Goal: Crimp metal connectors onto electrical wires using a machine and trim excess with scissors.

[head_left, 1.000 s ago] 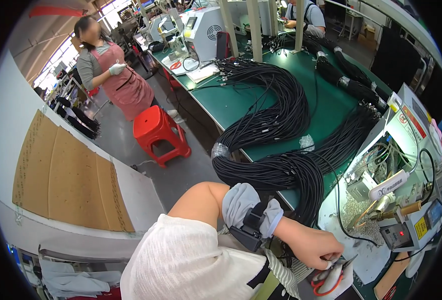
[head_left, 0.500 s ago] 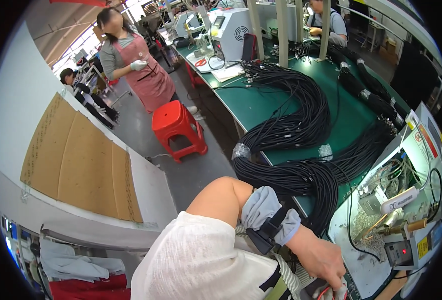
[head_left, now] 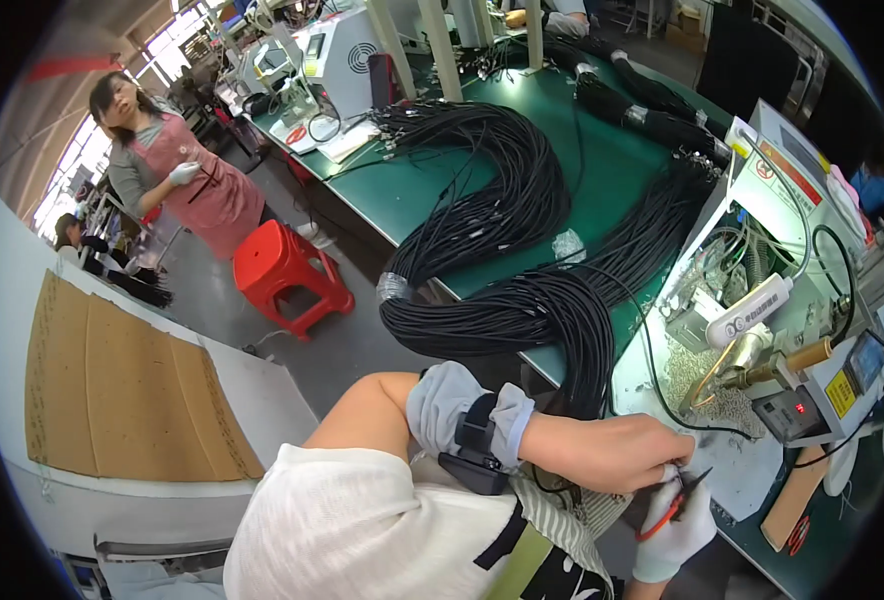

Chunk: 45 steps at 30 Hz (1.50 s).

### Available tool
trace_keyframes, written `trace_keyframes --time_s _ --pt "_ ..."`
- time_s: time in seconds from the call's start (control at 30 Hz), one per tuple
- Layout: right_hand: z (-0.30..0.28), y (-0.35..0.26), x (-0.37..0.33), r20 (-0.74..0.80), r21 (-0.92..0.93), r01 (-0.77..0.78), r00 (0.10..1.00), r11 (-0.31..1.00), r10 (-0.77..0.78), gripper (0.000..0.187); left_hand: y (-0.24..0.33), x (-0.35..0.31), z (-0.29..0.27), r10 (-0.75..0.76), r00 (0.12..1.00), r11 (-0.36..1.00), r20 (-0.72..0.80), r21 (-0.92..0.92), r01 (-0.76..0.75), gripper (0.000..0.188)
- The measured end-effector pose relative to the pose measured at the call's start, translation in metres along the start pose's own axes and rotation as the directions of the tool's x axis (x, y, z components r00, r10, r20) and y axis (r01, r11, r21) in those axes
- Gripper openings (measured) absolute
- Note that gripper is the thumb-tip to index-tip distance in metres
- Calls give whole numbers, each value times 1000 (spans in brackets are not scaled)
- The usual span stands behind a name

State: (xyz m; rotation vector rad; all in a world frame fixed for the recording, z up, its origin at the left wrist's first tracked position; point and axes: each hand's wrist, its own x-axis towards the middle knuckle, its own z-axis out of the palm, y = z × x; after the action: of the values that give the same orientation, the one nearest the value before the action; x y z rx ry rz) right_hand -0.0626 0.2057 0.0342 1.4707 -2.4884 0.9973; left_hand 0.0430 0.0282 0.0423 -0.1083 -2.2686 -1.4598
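My left hand (head_left: 612,452), bare, with a grey-blue sleeve cuff and a black strapped device (head_left: 477,450) at the wrist, reaches in from the lower left. Its fingers are pinched together close to my right hand; what they hold, if anything, is too small to make out. A white glove covers my right hand (head_left: 690,530), which is closed round small scissors (head_left: 674,508) with orange-red handles. The dark blade tips point up and right, beside the left fingertips. Both hands are in front of the bench edge, below a white work surface (head_left: 742,470).
Thick bundles of black cables (head_left: 522,310) lie across the green bench (head_left: 602,130). At the right stands a machine (head_left: 797,400) with a brass-coloured rod and small display. Another pair of red-handled scissors (head_left: 799,535) lies near a tan strip (head_left: 792,510). Beyond are a red stool (head_left: 287,275) and a person in a pink apron (head_left: 197,180).
The view has swung right and down, so the scene sits further left. My gloved right hand and the scissors now show more fully, with the blades raised beside my left fingers.
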Motion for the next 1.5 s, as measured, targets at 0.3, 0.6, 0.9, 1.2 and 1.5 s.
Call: trace_keyframes --time_s 0.3,0.6,0.9,1.2,1.5 --pt "-4 -19 12 -87 -264 177 975 948 -206 30 -3 8 -8 -288 957 945 -20 -171 281 21" --pt "-2 -18 21 -13 -181 96 995 979 -100 27 -2 8 0 -483 873 793 69 -388 470 17" --pt "2 -10 15 140 254 -118 987 960 85 21 -1 4 10 -345 931 927 -119 -197 319 15" --pt "6 -16 8 92 363 -234 972 902 216 15 0 10 3 -160 987 977 31 148 154 25" --pt "7 -9 17 -87 -35 36 995 999 -39 19 -4 3 7 -212 968 950 -135 205 237 23"
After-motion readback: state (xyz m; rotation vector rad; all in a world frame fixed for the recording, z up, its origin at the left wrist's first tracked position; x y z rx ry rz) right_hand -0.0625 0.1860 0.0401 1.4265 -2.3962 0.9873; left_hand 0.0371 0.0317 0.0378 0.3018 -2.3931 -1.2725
